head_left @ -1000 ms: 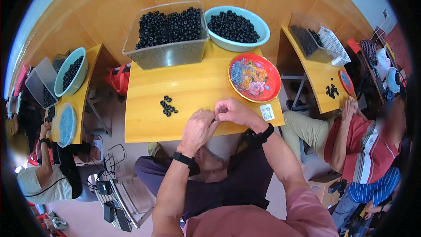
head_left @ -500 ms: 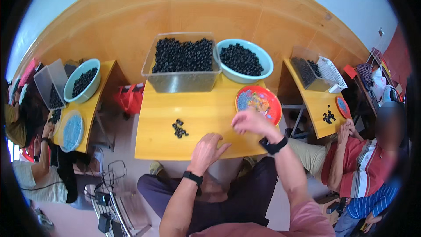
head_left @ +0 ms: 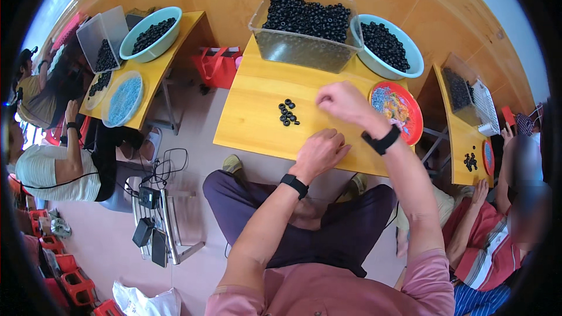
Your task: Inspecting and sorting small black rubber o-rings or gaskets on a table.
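Note:
My left hand point(head_left: 321, 153) rests at the near edge of the yellow table point(head_left: 252, 114), fingers loosely bent and thumb apart, with nothing visible in it. My right hand point(head_left: 345, 103) hangs over the table between a small pile of black round parts point(head_left: 287, 113) and a red plate point(head_left: 416, 118). Its fingers are curled together, and anything in them is hidden. The plate bears small blue-grey pieces point(head_left: 382, 99) and a mix of orange, yellow and pink bits point(head_left: 400, 112).
A clear plastic bin point(head_left: 304, 48) of black parts stands at the table's back, beside a light-blue basin point(head_left: 417, 68) of similar parts. People sit at side tables left and right. A red bag point(head_left: 216, 69) lies left; a metal stool point(head_left: 170, 222) with black boxes and cables stands on the floor.
The head view has turned, so the table sits higher and further right. My right hand has moved left, away from the red plate. My left hand's fingers are more bent.

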The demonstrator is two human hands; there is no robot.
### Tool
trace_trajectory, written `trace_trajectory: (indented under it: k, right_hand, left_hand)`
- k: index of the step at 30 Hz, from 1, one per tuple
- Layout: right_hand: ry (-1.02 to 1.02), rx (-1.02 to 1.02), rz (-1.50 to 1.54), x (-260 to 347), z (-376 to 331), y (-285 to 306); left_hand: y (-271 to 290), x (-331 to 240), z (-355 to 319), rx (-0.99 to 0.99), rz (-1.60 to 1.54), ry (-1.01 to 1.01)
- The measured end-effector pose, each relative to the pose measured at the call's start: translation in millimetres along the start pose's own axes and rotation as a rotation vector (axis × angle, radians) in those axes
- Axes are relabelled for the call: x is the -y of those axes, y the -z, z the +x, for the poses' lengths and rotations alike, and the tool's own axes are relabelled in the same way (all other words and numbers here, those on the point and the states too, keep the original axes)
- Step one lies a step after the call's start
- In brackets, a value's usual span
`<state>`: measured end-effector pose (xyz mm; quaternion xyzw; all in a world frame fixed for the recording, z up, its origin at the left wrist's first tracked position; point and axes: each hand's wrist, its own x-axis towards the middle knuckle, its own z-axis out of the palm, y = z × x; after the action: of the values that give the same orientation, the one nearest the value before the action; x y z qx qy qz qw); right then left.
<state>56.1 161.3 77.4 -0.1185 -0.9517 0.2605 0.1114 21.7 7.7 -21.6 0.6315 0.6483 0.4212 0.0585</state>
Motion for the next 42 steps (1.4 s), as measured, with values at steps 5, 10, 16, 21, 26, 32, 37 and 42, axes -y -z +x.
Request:
trace_trajectory:
  k: [5,10,16,21,26,32,37,42]
  right_hand:
    - [-0.129,0.135,-0.045,30,21,-45]
    - [-0.266,0.196,-0.099,45,31,-40]
    - [-0.252,0.277,-0.149,38,35,-47]
    - [-0.265,0.225,-0.153,32,30,-43]
    - [-0.404,0.161,-0.179,15,14,-16]
    - [-0.550,0.169,0.459,-33,-31,13]
    - [-0.486,0.273,0.646,-37,-57,9]
    - [-0.439,0.186,0.703,-43,-72,-7]
  left_hand:
    - [6,-1,-2,-0.031,-0.028,-0.011]
    - [7,-1,-2,-0.063,-0.052,-0.005]
    - [4,0,0,0.004,0.012,0.019]
    - [2,-1,1,-0.076,-0.057,0.028]
    - [-1,6,2,-0.011,-0.067,0.056]
    - [6,5,8,-0.316,-0.428,0.344]
    - [10,9,9,-0.308,-0.462,0.231]
    - [6,6,10,-0.257,-0.571,0.345]
